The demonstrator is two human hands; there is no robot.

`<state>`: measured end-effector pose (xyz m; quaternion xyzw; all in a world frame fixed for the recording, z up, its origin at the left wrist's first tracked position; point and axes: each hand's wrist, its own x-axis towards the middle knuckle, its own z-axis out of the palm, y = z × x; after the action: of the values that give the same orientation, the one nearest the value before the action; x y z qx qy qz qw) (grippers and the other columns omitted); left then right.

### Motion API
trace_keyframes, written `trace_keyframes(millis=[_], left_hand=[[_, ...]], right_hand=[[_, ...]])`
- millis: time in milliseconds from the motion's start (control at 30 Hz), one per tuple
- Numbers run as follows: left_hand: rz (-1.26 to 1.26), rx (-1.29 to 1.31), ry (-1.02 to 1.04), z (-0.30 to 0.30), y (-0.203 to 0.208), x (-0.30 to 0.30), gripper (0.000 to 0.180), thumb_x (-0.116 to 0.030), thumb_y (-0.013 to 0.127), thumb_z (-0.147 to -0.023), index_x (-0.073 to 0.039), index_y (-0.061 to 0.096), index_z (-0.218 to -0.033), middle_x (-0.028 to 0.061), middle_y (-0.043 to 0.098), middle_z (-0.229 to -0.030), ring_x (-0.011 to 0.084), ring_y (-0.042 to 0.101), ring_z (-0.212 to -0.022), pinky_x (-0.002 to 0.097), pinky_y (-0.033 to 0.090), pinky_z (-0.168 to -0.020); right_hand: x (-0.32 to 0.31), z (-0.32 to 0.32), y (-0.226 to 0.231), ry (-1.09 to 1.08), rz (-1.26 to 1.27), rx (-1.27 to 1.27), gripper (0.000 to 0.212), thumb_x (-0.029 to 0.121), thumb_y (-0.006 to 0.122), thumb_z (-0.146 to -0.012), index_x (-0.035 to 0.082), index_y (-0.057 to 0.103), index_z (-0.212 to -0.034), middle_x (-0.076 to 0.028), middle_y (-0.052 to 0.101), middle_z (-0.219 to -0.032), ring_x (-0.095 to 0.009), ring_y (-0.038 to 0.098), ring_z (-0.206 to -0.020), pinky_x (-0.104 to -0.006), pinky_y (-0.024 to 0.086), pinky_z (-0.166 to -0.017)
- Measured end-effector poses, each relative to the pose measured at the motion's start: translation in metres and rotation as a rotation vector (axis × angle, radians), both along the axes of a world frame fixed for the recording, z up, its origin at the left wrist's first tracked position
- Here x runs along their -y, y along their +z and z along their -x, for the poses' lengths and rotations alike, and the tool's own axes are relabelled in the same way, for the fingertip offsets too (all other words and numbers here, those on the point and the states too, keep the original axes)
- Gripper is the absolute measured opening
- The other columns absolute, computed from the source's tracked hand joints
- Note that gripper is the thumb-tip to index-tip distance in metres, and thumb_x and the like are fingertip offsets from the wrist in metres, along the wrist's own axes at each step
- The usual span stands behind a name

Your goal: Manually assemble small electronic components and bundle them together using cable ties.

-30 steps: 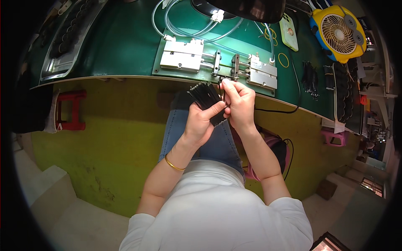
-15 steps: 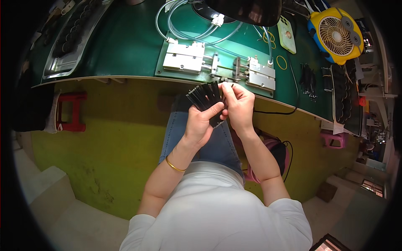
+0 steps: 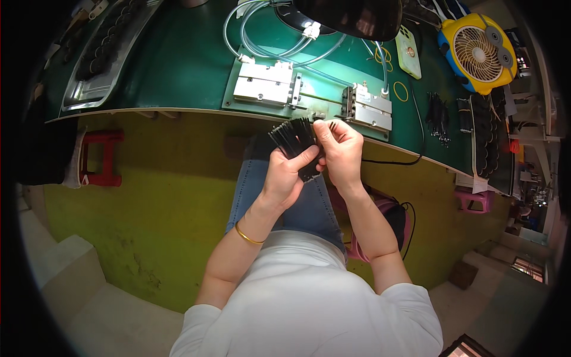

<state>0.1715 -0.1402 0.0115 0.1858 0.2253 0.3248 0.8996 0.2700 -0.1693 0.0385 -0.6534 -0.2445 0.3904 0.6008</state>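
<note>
My left hand (image 3: 282,180) is closed around a fanned bundle of thin black strips (image 3: 291,137), its thumb laid across them. The strips point up and to the left, and their lower ends come out below the palm. Against the right side of the bundle, my right hand (image 3: 343,157) pinches at a few thin black strips whose tips show above its fingers. Just beyond both hands is a fixture with a left metal cylinder block (image 3: 263,83) and a right metal cylinder block (image 3: 372,108), their jaws standing apart.
A black lamp head (image 3: 354,15) hangs over the green table (image 3: 172,59). Clear air hoses loop behind the fixture. To the right are a phone (image 3: 408,53), a yellow fan (image 3: 477,53) and loose black strips (image 3: 438,116). A metal tray (image 3: 113,77) with black coils lies left.
The fixture's two jaws have drawn apart, each back toward its own block. Both hands stay nearly in place, and more strip tips now show above my right fingers.
</note>
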Motion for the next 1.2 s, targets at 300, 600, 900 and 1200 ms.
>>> trace_keyframes(millis=[300, 600, 900, 1200], left_hand=[[0.003, -0.035, 0.014, 0.0014, -0.0023, 0.0007, 0.014, 0.001, 0.057, -0.078, -0.001, 0.057, -0.092, 0.0050, 0.059, -0.080, 0.0126, 0.056, -0.064, 0.0232, 0.045, -0.056], [0.031, -0.044, 0.032, -0.0031, 0.0044, 0.0020, 0.014, 0.001, 0.056, -0.078, 0.000, 0.057, -0.092, 0.0053, 0.059, -0.079, 0.0130, 0.056, -0.064, 0.0238, 0.046, -0.056], [0.024, -0.031, 0.016, 0.0010, 0.0031, 0.0019, 0.008, 0.001, 0.058, -0.078, -0.001, 0.056, -0.086, 0.0048, 0.058, -0.076, 0.0138, 0.057, -0.064, 0.0241, 0.046, -0.056], [0.078, -0.054, 0.032, -0.0020, -0.0003, 0.0018, 0.011, 0.001, 0.059, -0.077, -0.002, 0.054, -0.086, 0.0064, 0.058, -0.077, 0.0144, 0.057, -0.064, 0.0251, 0.046, -0.056]], right_hand=[[-0.0010, 0.0051, 0.0019, -0.081, -0.014, -0.016, 0.018, 0.016, 0.055, -0.084, 0.000, 0.062, -0.078, 0.002, 0.048, -0.053, -0.002, 0.038, -0.034, -0.0168, 0.033, -0.029], [-0.0013, -0.0012, -0.0004, -0.064, 0.008, -0.029, 0.019, 0.017, 0.054, -0.084, 0.001, 0.061, -0.075, 0.002, 0.049, -0.053, -0.002, 0.038, -0.034, -0.0167, 0.032, -0.029], [0.0015, 0.0031, 0.0051, -0.030, -0.028, 0.014, 0.020, 0.018, 0.056, -0.083, 0.001, 0.062, -0.075, 0.001, 0.052, -0.054, -0.001, 0.039, -0.035, -0.0165, 0.032, -0.029], [-0.0014, 0.0005, 0.0031, -0.084, 0.036, -0.073, 0.021, 0.019, 0.056, -0.084, 0.001, 0.063, -0.076, -0.001, 0.055, -0.055, -0.001, 0.040, -0.035, -0.0166, 0.033, -0.029]])
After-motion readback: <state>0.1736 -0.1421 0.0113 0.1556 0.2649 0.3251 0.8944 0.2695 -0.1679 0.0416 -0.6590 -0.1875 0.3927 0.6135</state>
